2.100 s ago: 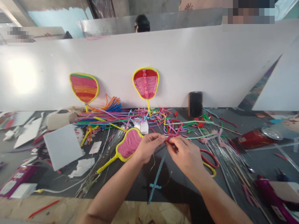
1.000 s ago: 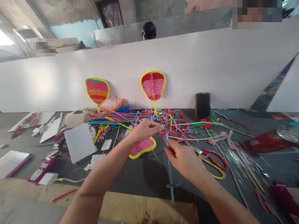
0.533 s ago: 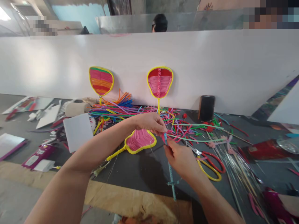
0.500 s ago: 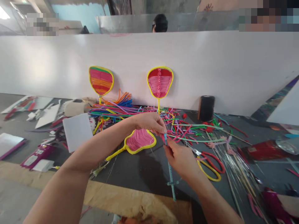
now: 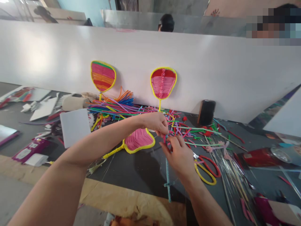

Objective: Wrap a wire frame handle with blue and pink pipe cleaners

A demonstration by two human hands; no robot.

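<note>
A light-blue pipe-cleaner stem (image 5: pixel 167 175) with a short crosspiece near its lower end hangs upright below my hands. My left hand (image 5: pixel 159 124) pinches its top, where a bit of pink pipe cleaner shows. Just below, my right hand (image 5: pixel 180 153) has thumb and fingers closed about the stem's upper part; the exact contact is hidden. Left of the stem, a pink fan with a yellow rim (image 5: pixel 138 141) lies on the dark table. Scissors with red and yellow handles (image 5: pixel 207 171) rest right of my right hand.
Two finished-looking fans, one striped (image 5: pixel 103 77) and one pink-and-red (image 5: pixel 163 83), stand before a white partition (image 5: pixel 131 47). Loose pipe cleaners (image 5: pixel 122 105) are heaped beneath. A phone (image 5: pixel 206 113), thin wires (image 5: pixel 232 175), a red can (image 5: pixel 261 157) and a white card (image 5: pixel 75 128) lie around.
My right hand's fingers have shifted and spread slightly at the stem's top. The stem's lower end has swung a little left. The whole view has shifted slightly.
</note>
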